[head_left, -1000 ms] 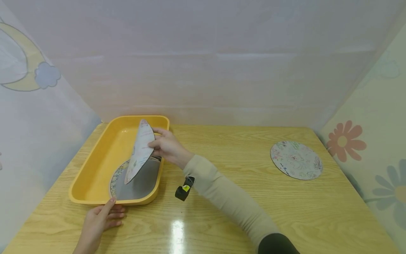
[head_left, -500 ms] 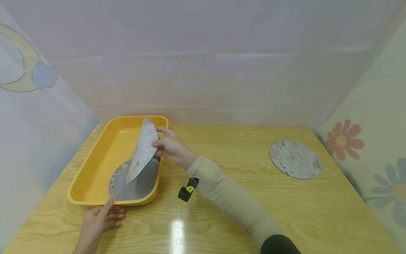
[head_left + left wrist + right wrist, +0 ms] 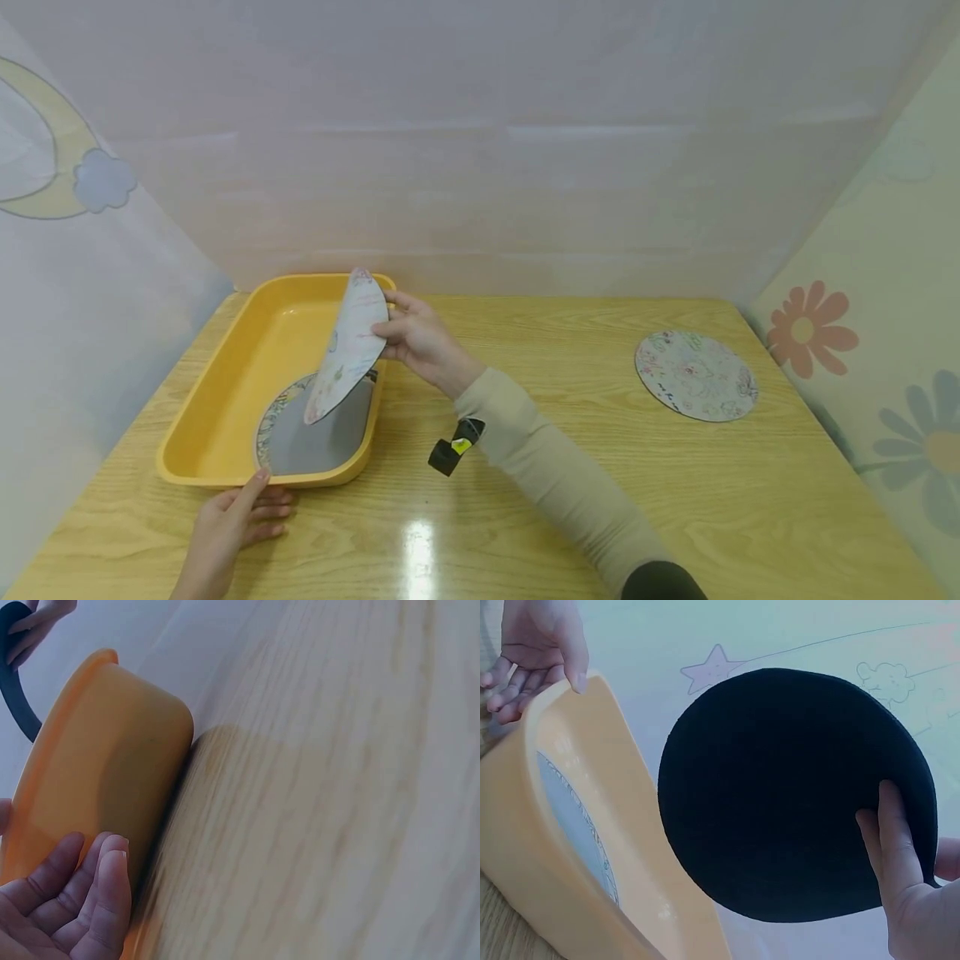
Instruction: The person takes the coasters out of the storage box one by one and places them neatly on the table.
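My right hand (image 3: 431, 342) pinches a thin round mat (image 3: 351, 337) by its right edge, tilted steeply above the yellow tray (image 3: 201, 392). Its pale face carries coloured scribbles; in the right wrist view its black underside (image 3: 780, 795) shows, fingers lying flat against it. Another round mat (image 3: 311, 442), grey with a patterned border, lies inside the tray at the near end, partly covered by the held one in the head view. My left hand (image 3: 232, 517) holds the tray's near rim, thumb over the rim and fingers bent against the outer wall (image 3: 142, 742).
To the right on the wooden table (image 3: 540, 467) lies a second scribbled round mat (image 3: 697, 375). A black strap with a small device (image 3: 453, 450) hangs from my right wrist. Printed backdrops stand behind and at both sides, the left one close to the tray.
My right hand has moved right and slightly up with the mat, drawing it further from the tray's middle. My left hand stays at the near rim.
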The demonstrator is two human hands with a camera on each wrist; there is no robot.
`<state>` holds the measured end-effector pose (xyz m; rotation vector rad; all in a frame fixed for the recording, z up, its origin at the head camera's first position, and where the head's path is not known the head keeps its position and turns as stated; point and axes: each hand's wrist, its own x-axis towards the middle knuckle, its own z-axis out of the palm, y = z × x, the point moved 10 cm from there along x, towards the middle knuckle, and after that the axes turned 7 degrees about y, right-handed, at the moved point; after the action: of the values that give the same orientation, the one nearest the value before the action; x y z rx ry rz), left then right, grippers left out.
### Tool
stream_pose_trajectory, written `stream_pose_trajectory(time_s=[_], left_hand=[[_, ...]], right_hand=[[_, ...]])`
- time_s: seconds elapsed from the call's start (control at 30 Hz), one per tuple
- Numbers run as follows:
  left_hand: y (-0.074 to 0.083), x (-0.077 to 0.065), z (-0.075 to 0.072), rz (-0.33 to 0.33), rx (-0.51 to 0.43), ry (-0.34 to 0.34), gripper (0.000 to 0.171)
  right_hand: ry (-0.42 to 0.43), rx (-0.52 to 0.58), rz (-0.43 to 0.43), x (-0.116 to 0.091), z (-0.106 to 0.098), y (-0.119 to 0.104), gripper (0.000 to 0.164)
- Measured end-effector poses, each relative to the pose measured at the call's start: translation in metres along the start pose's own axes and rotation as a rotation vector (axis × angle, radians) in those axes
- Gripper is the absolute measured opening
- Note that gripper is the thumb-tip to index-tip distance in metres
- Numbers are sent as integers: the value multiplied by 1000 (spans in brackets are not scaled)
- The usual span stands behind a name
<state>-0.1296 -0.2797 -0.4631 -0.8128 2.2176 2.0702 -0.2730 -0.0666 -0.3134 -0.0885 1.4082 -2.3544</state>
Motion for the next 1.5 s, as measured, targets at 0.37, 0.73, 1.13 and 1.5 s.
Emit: stream_pose_trajectory(time_s=[0.37,0.73,1.13,1.5], left_hand=[[1,-1,1,-5,0,-5,45],[0,-2,1,-21,8,-7,47],[-1,-3,1,-40,17,-8,49],[-1,-3,1,-37,12,-7,48]], right_hand=[[-10,39,-14,-6,-9,-3,55],[7,60,-48,-13,-23,-9,52],[18,93,-69,-17,-37,-11,51],[35,117,-85,-21,-53,-16,50]])
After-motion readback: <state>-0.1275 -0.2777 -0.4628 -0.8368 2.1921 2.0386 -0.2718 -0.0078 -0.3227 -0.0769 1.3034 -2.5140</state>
